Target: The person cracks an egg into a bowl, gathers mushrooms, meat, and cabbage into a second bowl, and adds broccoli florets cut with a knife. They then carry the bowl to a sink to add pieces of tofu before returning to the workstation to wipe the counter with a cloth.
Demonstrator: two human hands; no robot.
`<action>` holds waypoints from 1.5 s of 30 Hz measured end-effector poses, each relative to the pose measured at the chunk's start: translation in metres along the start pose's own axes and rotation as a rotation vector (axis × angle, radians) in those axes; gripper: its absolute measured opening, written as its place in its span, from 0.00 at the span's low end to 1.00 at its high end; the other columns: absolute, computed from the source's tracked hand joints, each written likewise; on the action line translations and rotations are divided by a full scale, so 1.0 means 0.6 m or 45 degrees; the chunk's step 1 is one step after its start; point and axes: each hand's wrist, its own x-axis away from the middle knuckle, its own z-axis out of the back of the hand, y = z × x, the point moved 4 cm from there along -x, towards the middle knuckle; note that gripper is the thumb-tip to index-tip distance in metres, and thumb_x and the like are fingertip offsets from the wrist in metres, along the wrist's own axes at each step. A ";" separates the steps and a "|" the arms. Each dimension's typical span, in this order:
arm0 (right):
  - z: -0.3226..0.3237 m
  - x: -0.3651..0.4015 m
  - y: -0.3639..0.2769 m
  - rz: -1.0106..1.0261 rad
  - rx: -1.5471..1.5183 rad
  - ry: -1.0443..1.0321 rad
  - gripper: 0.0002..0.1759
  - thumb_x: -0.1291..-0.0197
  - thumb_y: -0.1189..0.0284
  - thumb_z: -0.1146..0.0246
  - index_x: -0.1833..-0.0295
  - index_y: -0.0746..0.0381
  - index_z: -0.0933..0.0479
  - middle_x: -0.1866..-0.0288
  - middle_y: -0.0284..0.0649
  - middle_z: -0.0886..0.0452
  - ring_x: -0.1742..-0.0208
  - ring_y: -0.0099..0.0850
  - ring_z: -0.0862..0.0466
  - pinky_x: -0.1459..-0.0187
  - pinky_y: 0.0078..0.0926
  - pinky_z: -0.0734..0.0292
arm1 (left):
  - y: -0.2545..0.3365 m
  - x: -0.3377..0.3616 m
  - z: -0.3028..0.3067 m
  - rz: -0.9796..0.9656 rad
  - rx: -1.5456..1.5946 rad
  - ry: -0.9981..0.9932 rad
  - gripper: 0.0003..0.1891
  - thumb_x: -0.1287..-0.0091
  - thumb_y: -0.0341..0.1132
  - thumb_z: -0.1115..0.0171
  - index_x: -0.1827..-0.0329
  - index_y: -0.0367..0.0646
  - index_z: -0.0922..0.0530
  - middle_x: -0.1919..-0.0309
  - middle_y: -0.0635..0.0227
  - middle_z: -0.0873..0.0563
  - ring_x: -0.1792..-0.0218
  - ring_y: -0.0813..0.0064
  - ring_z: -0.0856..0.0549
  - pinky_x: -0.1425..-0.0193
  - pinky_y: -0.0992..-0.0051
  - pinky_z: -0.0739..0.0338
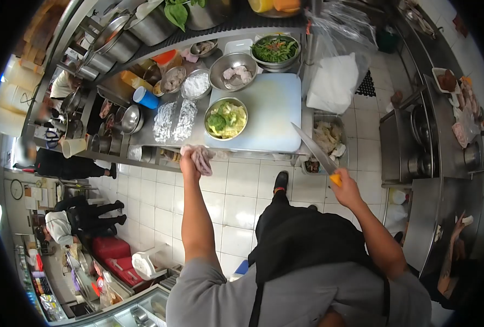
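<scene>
My left hand (189, 165) is closed around a crumpled cloth (201, 159) at the front edge of the steel counter. In my right hand (344, 188) is a large kitchen knife (317, 150), gripped by its yellow handle, its blade pointing up and left toward the cutting board's right corner. The white cutting board (277, 111) lies on the counter, apart from both hands. A steel bowl of broccoli and cabbage (226, 119) sits on its left part. Two foil-covered pieces (174, 121) lie left of that bowl.
Behind the board stand a bowl with pale meat pieces (236, 72) and a bowl of green leaves (275, 50). A blue cup (145, 97) is at left. Below the board's right side sits a bin of scraps (329, 139). Other people (70, 220) are at far left.
</scene>
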 end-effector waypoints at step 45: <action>-0.066 -0.337 -0.420 0.606 0.323 -0.413 0.17 0.38 0.65 0.36 0.48 0.62 0.22 0.53 0.46 0.20 0.53 0.46 0.19 0.51 0.39 0.24 | -0.012 0.035 -0.235 0.170 -0.510 -0.401 0.07 0.38 0.24 0.45 0.72 0.43 0.31 0.73 0.70 0.22 0.74 0.79 0.22 0.64 0.76 0.19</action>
